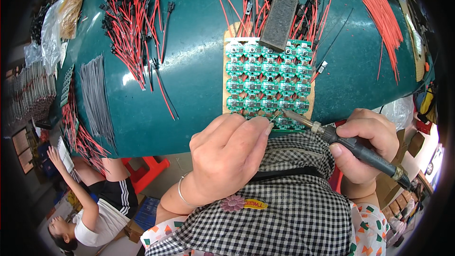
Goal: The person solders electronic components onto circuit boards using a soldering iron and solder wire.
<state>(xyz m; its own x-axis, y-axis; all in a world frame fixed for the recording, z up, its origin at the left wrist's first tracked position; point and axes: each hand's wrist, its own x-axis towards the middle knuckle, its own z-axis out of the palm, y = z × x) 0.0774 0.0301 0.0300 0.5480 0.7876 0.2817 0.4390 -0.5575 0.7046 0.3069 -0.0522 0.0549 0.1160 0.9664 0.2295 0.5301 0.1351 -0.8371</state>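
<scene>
A panel of green circuit boards (270,68), set in rows, lies on a tan board (229,42) at the near table edge. My right hand (372,142) is closed round the dark handle of a soldering iron (353,148). The iron's tip points left and meets the nearest rows of the panel. From the other side, my left hand (230,149) pinches a thin wire between thumb and forefinger, close to the tip. Its lower fingers are curled and partly hidden. A dark metal bar (282,14) rests across the panel's far edge, over red and black leads.
Connector leads (137,23) are heaped at the left. Grey wires (96,99) lie beyond them, near wired boards (76,125). A bundle of red wires (377,16) occupies the far right. A seated person (95,208) works at the lower left, beside a red stool (147,170).
</scene>
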